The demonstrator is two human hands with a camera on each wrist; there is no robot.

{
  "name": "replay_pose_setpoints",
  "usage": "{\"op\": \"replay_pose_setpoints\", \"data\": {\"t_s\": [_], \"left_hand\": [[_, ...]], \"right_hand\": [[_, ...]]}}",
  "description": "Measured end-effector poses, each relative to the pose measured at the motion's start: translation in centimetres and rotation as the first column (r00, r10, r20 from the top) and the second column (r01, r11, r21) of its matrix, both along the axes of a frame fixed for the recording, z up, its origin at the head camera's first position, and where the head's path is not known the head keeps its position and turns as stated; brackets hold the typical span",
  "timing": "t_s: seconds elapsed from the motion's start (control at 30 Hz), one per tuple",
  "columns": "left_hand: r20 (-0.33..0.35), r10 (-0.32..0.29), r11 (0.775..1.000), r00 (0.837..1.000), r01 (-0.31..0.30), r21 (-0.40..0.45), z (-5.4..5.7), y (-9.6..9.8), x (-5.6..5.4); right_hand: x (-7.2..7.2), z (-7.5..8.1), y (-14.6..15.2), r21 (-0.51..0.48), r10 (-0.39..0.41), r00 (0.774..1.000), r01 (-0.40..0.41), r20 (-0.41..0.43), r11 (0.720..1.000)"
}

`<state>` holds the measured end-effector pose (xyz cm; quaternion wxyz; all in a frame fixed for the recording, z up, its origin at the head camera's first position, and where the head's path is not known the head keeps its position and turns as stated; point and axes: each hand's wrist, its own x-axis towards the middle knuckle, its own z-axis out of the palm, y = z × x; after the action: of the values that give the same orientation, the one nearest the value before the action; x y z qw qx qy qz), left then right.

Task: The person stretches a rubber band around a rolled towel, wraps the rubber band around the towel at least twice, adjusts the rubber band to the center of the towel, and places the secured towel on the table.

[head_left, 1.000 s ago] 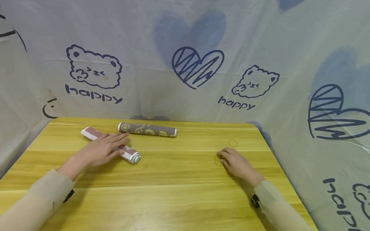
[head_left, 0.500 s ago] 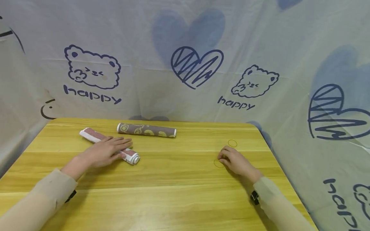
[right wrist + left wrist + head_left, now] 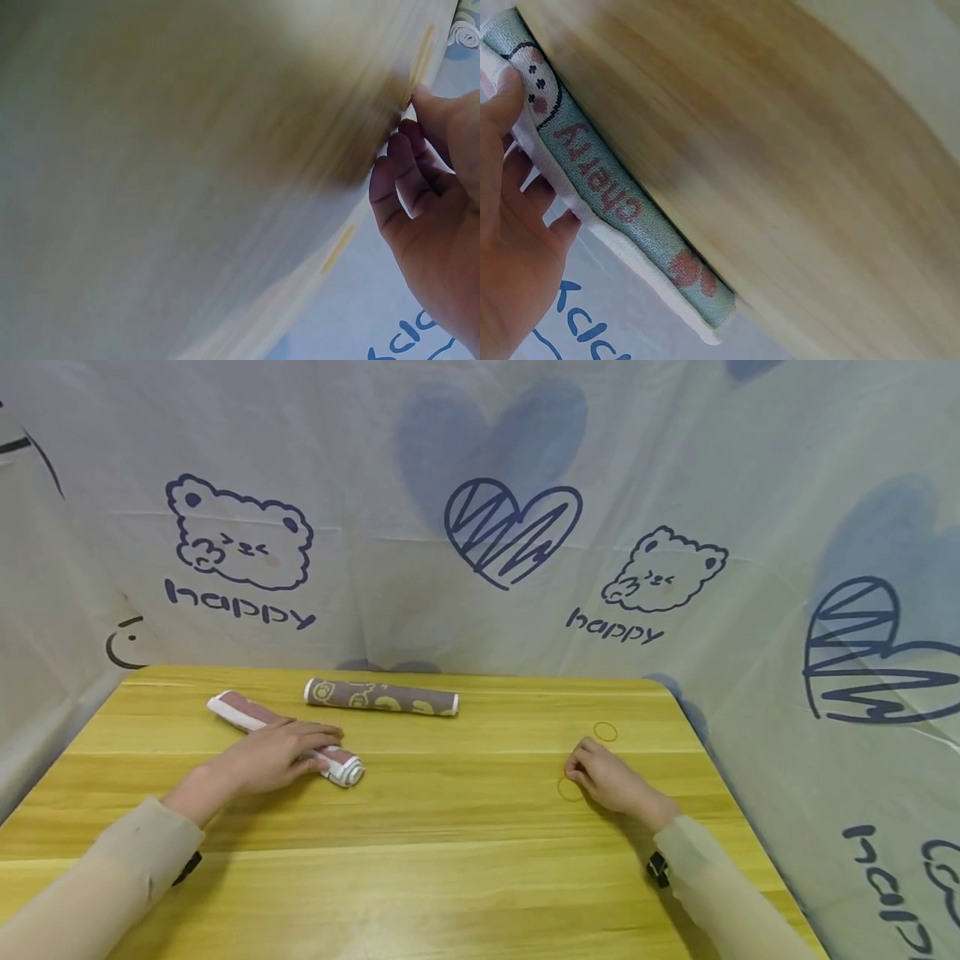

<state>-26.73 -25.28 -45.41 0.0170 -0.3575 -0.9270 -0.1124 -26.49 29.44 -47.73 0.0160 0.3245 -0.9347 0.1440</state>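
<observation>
My left hand (image 3: 277, 756) grips a rolled-up towel (image 3: 343, 765) that lies slanted on the left of the table. Its fingers curl over the far side, and the thumb lies along the near side. In the left wrist view the towel (image 3: 600, 176) shows a pale green face with "cherry" lettering and a white edge. On the right side, my right hand (image 3: 613, 783) pinches the edge of a thin yellow rubber band (image 3: 558, 788) between thumb and fingertips. Just beyond that hand lies a second yellow rubber band (image 3: 594, 730).
Behind the left hand, a brown rolled towel (image 3: 382, 697) with yellow figures lies near the back edge of the wooden table (image 3: 450, 893). A pale cloth (image 3: 390, 585) printed with bears and hearts hangs behind the table and along its sides.
My left fingers, straighter across the towel before, have curled over it. The right fingertips have closed on the near rubber band, which has shifted slightly toward me.
</observation>
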Motion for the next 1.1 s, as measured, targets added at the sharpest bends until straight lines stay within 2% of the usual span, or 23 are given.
{"op": "replay_pose_setpoints", "data": {"t_s": [0.13, 0.4, 0.67, 0.87, 1.1], "left_hand": [[-0.009, 0.006, 1.0, 1.0, -0.006, 0.007, 0.0, 0.0, -0.1], [-0.029, -0.021, 1.0, 0.999, 0.021, -0.012, 0.1, 0.4, -0.4], [0.052, 0.003, 1.0, 0.999, -0.002, -0.016, 0.5, 0.7, -0.6], [0.046, -0.025, 1.0, 0.999, 0.024, 0.018, 0.6, 0.9, -0.4], [0.051, 0.008, 0.996, 0.999, -0.012, 0.089, 0.5, 1.2, 0.1]], "right_hand": [[0.1, 0.0, -0.2, 0.002, -0.001, 1.0, 0.001, 0.006, 1.0], [0.4, 0.5, -0.2, -0.049, -0.067, 0.991, 0.073, 0.119, 0.996], [0.8, 1.0, -0.7, -0.086, -0.06, 0.982, 0.076, 0.177, 0.993], [1.1, 0.9, -1.1, -0.104, -0.068, 0.979, 0.089, 0.191, 0.991], [1.4, 1.1, -1.9, -0.168, -0.039, 0.985, 0.068, 0.17, 0.983]]}}
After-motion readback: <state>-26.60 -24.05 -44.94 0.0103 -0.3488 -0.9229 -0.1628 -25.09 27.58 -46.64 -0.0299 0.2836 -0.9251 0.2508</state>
